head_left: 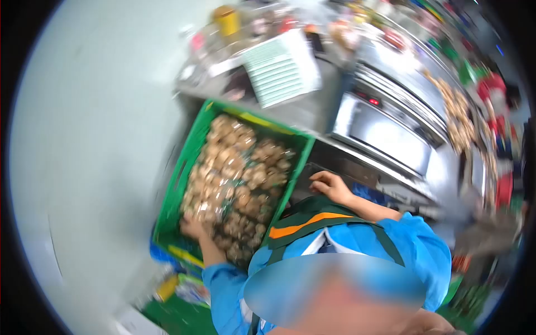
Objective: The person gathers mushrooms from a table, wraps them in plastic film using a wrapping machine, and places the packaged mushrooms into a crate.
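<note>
A green plastic crate [182, 170] in front of me holds many round, tan-brown pieces that look like mushrooms [229, 159], under shiny clear plastic wrap. My left hand [192, 228] reaches inside the crate's near left part, against the wrapped mushrooms. Its fingers are blurred and partly hidden, so its grip does not show. Outside the crate's right wall, my right hand [332, 187] hovers in front of my body. Its fingers are loosely bent and somewhat apart, with nothing visible in them.
Beyond the crate, a grey counter [329, 84] bears a white-and-green striped sheet [279, 70] and a yellow container [226, 21]. To the right stands a metal machine [388, 131] with a red display. Packaged goods [192, 290] lie below the crate. A pale wall or floor fills the left.
</note>
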`<state>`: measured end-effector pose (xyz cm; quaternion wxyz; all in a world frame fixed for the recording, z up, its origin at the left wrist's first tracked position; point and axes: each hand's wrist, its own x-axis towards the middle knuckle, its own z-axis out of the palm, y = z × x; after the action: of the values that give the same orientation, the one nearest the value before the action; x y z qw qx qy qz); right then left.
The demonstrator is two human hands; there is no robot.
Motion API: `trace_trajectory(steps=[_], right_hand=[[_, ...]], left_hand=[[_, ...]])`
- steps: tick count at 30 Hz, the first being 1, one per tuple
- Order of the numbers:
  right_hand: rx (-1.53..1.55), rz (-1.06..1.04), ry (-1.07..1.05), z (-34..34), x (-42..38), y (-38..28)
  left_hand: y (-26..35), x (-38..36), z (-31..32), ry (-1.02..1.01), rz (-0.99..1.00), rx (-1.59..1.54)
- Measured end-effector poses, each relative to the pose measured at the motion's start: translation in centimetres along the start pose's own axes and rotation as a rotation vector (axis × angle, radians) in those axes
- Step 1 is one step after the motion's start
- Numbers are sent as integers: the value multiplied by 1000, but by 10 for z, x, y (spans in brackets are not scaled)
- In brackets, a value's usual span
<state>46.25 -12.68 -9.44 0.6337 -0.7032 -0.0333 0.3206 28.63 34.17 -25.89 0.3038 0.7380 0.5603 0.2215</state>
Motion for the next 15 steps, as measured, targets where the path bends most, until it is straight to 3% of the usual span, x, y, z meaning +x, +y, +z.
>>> trace_trajectory(steps=[1,3,4,7,9,11,15], right_hand=[[12,-37,18,-10,-1,15],[-29,-108,79,-28,-16,22],[-61,-110,159,-37,-26,20],[-42,-114,395,-82,-53,15],[-31,-221,621,-126,-72,14],[12,-292,864,-182,-96,24],[168,-489,1228,-317,-160,52]], left_hand=[[-5,13,2,239,343,4],[51,7,-5,391,413,-10],[82,2,-1,335,417,-127],[172,-28,43,-18,514,-537],[252,-97,72,-271,554,-468],[307,-184,116,-603,499,-643],[397,-376,151,-1032,1116,-610]])
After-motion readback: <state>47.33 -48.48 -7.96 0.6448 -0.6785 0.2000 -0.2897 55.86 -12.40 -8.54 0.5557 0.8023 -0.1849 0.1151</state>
